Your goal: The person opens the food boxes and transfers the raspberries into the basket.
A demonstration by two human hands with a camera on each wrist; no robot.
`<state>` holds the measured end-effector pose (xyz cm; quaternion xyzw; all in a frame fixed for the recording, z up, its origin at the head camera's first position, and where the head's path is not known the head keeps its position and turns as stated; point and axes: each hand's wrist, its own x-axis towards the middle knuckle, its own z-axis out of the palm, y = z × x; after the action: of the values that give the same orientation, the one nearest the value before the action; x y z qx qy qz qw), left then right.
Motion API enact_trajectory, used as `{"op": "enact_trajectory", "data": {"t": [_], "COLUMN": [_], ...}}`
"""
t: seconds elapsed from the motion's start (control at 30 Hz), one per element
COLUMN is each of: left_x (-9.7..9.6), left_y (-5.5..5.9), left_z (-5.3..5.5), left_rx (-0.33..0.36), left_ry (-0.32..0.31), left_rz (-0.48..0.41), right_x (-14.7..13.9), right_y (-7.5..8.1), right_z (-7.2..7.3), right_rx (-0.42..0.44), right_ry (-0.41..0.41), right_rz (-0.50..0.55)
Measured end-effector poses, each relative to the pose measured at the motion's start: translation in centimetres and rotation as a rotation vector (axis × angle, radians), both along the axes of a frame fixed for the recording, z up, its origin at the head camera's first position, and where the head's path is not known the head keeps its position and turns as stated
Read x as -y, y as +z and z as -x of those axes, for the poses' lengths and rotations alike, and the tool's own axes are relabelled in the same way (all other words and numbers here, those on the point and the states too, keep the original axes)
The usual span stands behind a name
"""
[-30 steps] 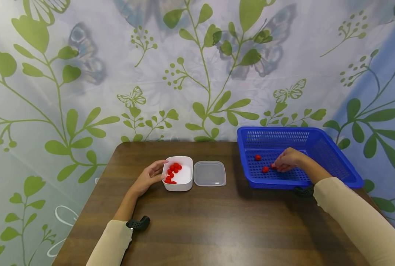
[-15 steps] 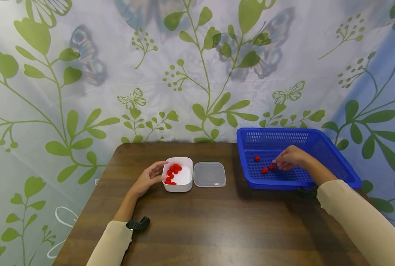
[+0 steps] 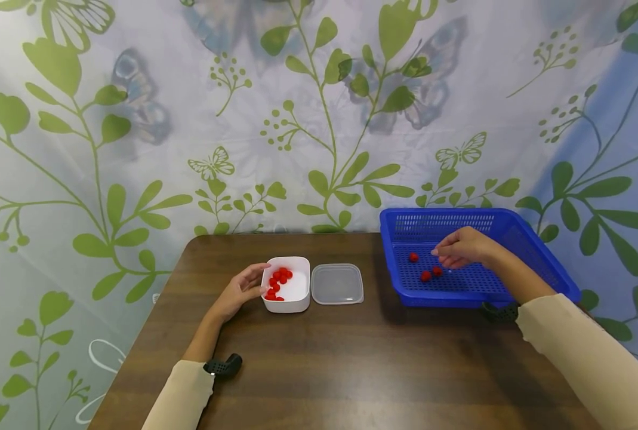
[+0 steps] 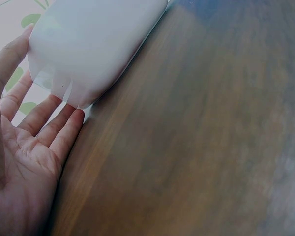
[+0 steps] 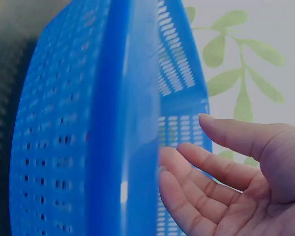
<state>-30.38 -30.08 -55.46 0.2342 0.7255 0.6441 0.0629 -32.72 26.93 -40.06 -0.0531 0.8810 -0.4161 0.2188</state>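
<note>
My left hand [image 3: 239, 292] rests against the left side of a square white container [image 3: 297, 306], fingertips touching its wall. In the left wrist view, fairly straight fingers [image 4: 69, 132] lie along the white wall. Several small red berry-like pieces [image 3: 276, 279] lie inside, mostly at the container's left. My right hand [image 3: 466, 248] hovers inside the blue basket [image 3: 431, 297], its fingers loosely bent and nothing visible between them. Close below its fingertips is one red berry-like piece [image 3: 437, 271]; two more lie on the basket floor. The right wrist view shows the relaxed right hand [image 5: 236, 182] beyond the basket's rim.
A translucent lid [image 3: 337, 284] lies flat beside the white container, between it and the basket. All stand on a brown wooden table [image 3: 340, 364]. Behind its far edge hangs a leaf-and-butterfly patterned cloth [image 3: 276, 197].
My right hand's fingertips have come away from the red piece they covered and risen a little, leaving it on the basket floor. The left hand stays at the white container.
</note>
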Motion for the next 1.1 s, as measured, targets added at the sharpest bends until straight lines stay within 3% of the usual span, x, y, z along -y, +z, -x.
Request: {"op": "enact_trajectory", "data": {"t": [0.3,0.6,1.1], "left_x": [0.0,-0.1,-0.1], "left_y": [-0.1,0.4,0.2], "left_z": [0.0,-0.3,-0.1], "left_rx": [-0.002,0.003,-0.011], "left_ry": [-0.013,-0.001,-0.008], "left_rz": [-0.025,-0.016,-0.022], "right_x": [1.7,2.5,4.7], "right_y": [1.2,2.2,3.7], "right_z": [-1.8,-2.8,-4.6], "right_rx": [-0.039,-0.071,-0.138], "right_ry": [0.001,0.004,-0.006], "right_rz": [0.001,0.052,0.098]}}
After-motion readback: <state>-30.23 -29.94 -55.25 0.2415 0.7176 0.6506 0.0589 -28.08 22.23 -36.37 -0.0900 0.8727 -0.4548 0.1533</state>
